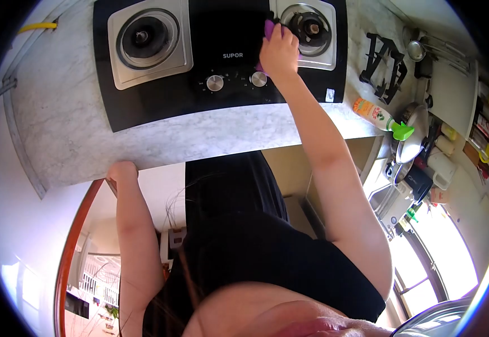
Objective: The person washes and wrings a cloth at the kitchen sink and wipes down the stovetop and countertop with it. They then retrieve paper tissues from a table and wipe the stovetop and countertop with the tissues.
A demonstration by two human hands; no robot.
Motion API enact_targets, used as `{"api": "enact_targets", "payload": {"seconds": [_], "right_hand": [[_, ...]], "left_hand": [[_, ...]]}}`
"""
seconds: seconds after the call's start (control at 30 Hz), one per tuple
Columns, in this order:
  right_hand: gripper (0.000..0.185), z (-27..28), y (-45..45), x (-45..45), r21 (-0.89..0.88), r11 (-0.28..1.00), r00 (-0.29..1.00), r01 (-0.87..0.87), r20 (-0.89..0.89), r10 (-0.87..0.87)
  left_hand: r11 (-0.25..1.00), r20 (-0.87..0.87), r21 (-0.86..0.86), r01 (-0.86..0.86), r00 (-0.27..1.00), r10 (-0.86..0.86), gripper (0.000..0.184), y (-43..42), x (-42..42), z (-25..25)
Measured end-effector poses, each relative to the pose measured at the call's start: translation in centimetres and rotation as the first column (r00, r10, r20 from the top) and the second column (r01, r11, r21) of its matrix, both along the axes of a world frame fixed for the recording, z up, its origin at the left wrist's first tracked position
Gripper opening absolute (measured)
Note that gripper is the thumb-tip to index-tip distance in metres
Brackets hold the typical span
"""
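My right hand (281,53) is closed on a purple cloth (268,29), pressed to the black gas hob (216,33) beside the right burner (311,29). Parts of the cloth show past the fingers, and the rest is hidden under the hand. Just below that hand is the right control knob (259,79). The left burner (146,35) and left knob (214,83) are farther left. My left hand (123,170) rests at the front edge of the marble-patterned counter (64,112), with its fingers mostly hidden from view.
Black pan supports (384,67) lie off the hob, on the counter at right. A spray bottle (374,114) with a green head lies near them. Beyond are a pan (414,132) and a metal ladle (416,51). A yellow hose (39,26) shows at upper left.
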State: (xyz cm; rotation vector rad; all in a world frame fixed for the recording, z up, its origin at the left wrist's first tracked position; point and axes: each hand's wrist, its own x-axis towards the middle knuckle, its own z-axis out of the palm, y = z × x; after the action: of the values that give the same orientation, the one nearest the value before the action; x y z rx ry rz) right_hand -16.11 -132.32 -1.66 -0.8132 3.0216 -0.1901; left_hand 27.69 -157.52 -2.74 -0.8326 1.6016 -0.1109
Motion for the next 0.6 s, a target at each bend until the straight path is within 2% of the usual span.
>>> {"api": "enact_targets", "payload": {"seconds": [0.03,0.17,0.27,0.3,0.4,0.43,0.47,0.53,0.57,0.6], "right_hand": [[0.058,-0.8,-1.3,-0.8,-0.022,1.000,0.996,-0.004,-0.088,0.002],[0.053,-0.9,-6.1,-3.8,-0.100,0.956,0.958,0.275,-0.057,-0.282],[0.051,-0.9,-9.7,-6.5,-0.145,0.788,0.801,0.599,0.106,-0.589],[0.049,0.4,-10.6,-7.2,-0.120,0.747,0.756,0.654,0.145,-0.638],[0.049,1.1,-13.5,-10.4,-0.233,0.433,0.484,0.871,0.246,-0.840],[0.048,-2.8,-13.8,-13.6,-0.338,0.253,0.328,0.906,0.186,-0.926],[0.038,0.4,-14.2,-14.1,-0.313,0.129,0.230,0.941,0.313,-0.921],[0.028,5.9,-13.6,-13.5,-0.304,0.014,0.221,0.953,0.659,-0.719],[0.026,10.2,-14.2,-11.7,-0.339,-0.295,0.171,0.893,0.864,-0.473],[0.026,10.1,-14.2,-11.9,-0.332,-0.286,0.169,0.899,0.865,-0.473]], "left_hand": [[1.000,-0.005,0.001,0.018,1.000,-0.018,0.028,0.0,0.2,0.0],[0.998,-0.034,-0.032,0.052,0.998,-0.054,0.028,0.0,1.1,-1.0],[0.998,-0.022,-0.033,0.051,0.998,-0.052,0.028,0.0,1.1,-0.8],[0.998,-0.012,-0.029,0.051,0.999,-0.052,0.028,0.0,0.9,-0.7],[0.999,0.023,0.004,0.036,0.999,-0.036,0.027,-0.1,-0.1,0.1],[1.000,0.050,0.022,0.008,0.999,-0.010,0.030,0.0,-0.6,0.6],[0.999,0.077,0.038,-0.020,0.997,0.017,0.032,0.0,-1.2,1.1],[0.997,0.088,0.040,-0.072,0.994,0.069,0.035,0.1,-1.7,1.3],[0.994,0.071,0.027,-0.102,0.992,0.100,0.036,0.2,-1.6,1.2],[0.991,0.057,0.016,-0.132,0.990,0.131,0.037,0.1,-1.3,1.1]]}}
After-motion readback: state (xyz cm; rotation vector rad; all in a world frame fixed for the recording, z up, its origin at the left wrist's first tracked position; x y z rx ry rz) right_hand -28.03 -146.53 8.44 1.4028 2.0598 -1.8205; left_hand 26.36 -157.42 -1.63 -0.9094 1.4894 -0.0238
